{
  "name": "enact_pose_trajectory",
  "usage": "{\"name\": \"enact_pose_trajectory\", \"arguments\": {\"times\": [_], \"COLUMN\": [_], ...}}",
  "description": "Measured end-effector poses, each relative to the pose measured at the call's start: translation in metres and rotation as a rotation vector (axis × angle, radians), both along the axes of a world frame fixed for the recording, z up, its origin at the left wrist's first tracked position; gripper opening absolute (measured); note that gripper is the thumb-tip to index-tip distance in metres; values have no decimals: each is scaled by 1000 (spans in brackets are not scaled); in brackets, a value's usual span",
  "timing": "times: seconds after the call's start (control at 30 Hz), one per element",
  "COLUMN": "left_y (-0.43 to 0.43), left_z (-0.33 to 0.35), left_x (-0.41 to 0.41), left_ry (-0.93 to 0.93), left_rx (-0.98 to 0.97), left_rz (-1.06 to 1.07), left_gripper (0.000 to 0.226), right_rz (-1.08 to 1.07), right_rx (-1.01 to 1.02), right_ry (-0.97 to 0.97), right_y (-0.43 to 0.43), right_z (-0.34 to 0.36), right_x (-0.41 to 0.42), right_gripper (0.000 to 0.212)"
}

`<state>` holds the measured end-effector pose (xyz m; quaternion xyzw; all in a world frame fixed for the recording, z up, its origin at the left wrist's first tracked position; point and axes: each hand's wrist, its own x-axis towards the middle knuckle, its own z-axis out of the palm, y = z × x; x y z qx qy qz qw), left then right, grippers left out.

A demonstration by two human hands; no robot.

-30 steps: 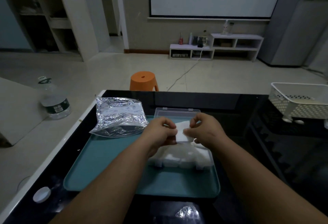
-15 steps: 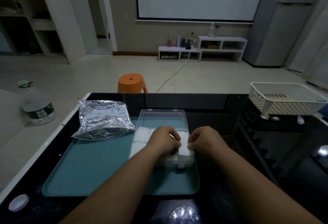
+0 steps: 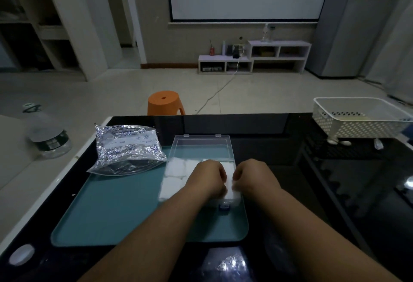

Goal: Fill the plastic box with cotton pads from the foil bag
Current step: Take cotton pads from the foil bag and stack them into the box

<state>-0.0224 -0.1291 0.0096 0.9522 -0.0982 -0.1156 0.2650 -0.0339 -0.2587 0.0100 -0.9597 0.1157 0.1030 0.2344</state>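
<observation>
A clear plastic box (image 3: 169, 189) lies on a teal tray (image 3: 116, 210), its lid (image 3: 202, 147) folded back flat. White cotton pads (image 3: 178, 167) fill its compartments. My left hand (image 3: 206, 177) and my right hand (image 3: 251, 176) are both down over the box's right side, fingers curled, pinching a white cotton pad (image 3: 229, 183) between them. The crinkled foil bag (image 3: 127, 149) lies at the tray's far left corner, away from both hands.
A white perforated basket (image 3: 357, 120) stands at the back right of the black table (image 3: 335, 181). A water bottle (image 3: 45, 134) stands on the white surface to the left. A white cap (image 3: 21, 254) lies at the near left. An orange stool (image 3: 165, 103) stands beyond the table.
Both hands have come down from above the box and carried the cotton pad into its right side. The view has shifted a little.
</observation>
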Motion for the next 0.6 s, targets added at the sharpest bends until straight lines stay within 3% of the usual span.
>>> {"name": "enact_pose_trajectory", "arguments": {"times": [0.3, 0.6], "left_y": [-8, -4], "left_z": [-7, -9], "left_x": [-2, 4], "left_ry": [-58, 10], "left_rx": [108, 114], "left_rz": [6, -12], "left_gripper": [25, 26], "right_rz": [31, 73], "right_rx": [-215, -213], "right_ry": [21, -6], "right_y": [7, 4], "right_z": [-13, -14], "right_x": [2, 5], "right_gripper": [19, 25]}}
